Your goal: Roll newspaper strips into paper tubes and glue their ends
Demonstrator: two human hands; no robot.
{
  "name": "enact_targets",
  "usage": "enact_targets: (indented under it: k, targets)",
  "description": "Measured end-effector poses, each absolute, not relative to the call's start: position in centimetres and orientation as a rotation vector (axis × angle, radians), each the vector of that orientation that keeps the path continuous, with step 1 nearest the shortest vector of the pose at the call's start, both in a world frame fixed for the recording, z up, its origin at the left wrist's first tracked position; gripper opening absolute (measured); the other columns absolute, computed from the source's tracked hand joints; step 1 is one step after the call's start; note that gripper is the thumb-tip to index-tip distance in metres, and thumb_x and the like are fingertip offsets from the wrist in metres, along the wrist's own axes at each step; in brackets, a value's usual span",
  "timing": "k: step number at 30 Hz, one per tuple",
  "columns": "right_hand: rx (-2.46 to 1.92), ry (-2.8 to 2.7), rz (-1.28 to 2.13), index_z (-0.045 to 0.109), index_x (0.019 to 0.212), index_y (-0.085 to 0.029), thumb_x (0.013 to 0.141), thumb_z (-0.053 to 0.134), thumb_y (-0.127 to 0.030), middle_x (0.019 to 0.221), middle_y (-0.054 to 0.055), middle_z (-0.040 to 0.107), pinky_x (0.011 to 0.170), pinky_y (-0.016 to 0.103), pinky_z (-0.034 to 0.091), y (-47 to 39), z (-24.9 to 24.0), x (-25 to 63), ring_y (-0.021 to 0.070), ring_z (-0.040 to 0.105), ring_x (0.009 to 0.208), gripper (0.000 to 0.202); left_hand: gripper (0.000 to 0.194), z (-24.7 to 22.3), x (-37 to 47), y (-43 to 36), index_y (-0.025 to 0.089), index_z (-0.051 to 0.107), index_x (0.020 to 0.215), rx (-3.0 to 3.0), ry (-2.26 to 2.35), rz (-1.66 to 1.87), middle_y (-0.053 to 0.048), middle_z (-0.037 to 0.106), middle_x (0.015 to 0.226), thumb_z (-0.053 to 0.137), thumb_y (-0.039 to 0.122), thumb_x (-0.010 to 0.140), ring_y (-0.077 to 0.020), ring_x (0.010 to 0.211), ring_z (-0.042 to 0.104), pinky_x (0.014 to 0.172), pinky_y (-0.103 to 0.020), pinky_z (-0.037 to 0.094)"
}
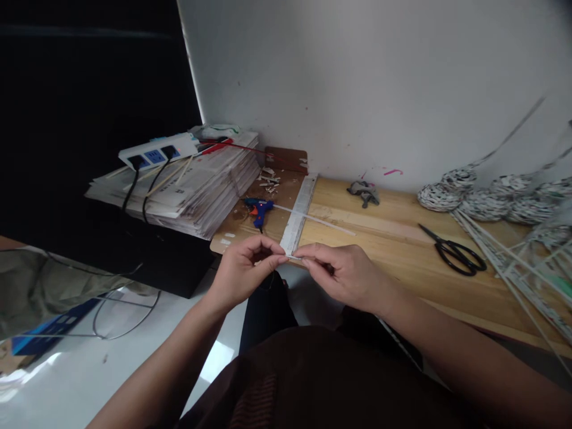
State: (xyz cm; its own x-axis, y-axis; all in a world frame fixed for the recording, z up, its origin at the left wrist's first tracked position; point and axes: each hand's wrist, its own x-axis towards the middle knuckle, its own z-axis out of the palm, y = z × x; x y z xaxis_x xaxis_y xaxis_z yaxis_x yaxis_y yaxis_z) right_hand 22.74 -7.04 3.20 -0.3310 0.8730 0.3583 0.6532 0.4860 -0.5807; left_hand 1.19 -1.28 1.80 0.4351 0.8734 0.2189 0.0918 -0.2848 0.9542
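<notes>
Just past the table's near edge, my left hand (246, 268) and my right hand (344, 271) face each other, each with thumb and forefinger pinched. Between their fingertips is a thin, whitish rolled piece of paper (294, 257). A long printed newspaper strip (300, 210) runs from there towards the wall, lying across the table. Whether the strip joins the rolled piece is too small to make out. Below my right wrist a thin paper stick (395, 336) shows against the dark clothing. Beyond my left hand a blue glue gun (261, 213) lies with a clear glue stick (319, 222) in it.
Stacked newspapers (196, 199) at left carry a power strip (156, 154) with cords. Paper scraps (270, 180) lie on a brown board (279, 196). On the wooden table (379, 238) are a grey rag (364, 192), black scissors (456, 250), woven paper balls (482, 199) and paper sticks (513, 280).
</notes>
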Motion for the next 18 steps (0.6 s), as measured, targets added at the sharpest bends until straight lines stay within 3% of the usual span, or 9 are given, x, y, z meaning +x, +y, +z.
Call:
enact_targets:
  k: [6,10,15,18]
  targets:
    - [-1.193,-2.103,0.55,0.067,0.114,-0.026,0.096,0.049,-0.023,0.085,-0.001,0.073,0.068,0.022,0.046,-6.96,3.3,22.72,0.0084,0.063,0.066,0.026,0.011,1.31,1.26,-1.33,0.017,0.064,0.087,1.875,0.903,0.952,-0.003,0.067,0.08,0.066,0.028,0.087,-0.0132,0.071,0.06,0.067,-0.026,0.048]
    - [-1.293,-1.978,0.817,0.062,0.11,-0.023,0.093,0.054,-0.027,0.066,-0.004,0.069,0.057,0.021,0.044,-6.93,3.41,22.88,0.008,0.06,0.054,0.019,0.011,1.21,1.67,-1.34,0.017,0.061,0.086,1.828,0.909,0.951,-0.002,0.065,0.078,0.065,0.027,0.087,-0.0131,0.07,0.059,0.066,-0.026,0.047]
    - [-1.293,-1.716,1.232,0.053,0.114,-0.021,0.094,0.054,-0.031,0.072,0.0,0.069,0.047,0.02,0.044,-7.05,3.46,23.05,0.009,0.061,0.049,0.023,0.007,1.03,1.93,-1.23,0.017,0.062,0.085,1.827,0.844,1.012,-0.004,0.067,0.084,0.065,0.023,0.086,-0.0144,0.076,0.063,0.071,-0.028,0.049]
    - [-1.259,-1.693,1.277,0.056,0.118,-0.021,0.094,0.053,-0.031,0.072,0.001,0.068,0.048,0.02,0.046,-7.25,3.52,23.11,0.0089,0.061,0.049,0.026,0.004,0.9,1.84,-1.22,0.018,0.063,0.086,1.856,0.798,1.034,-0.005,0.069,0.09,0.065,0.021,0.087,-0.0162,0.083,0.065,0.075,-0.029,0.05]
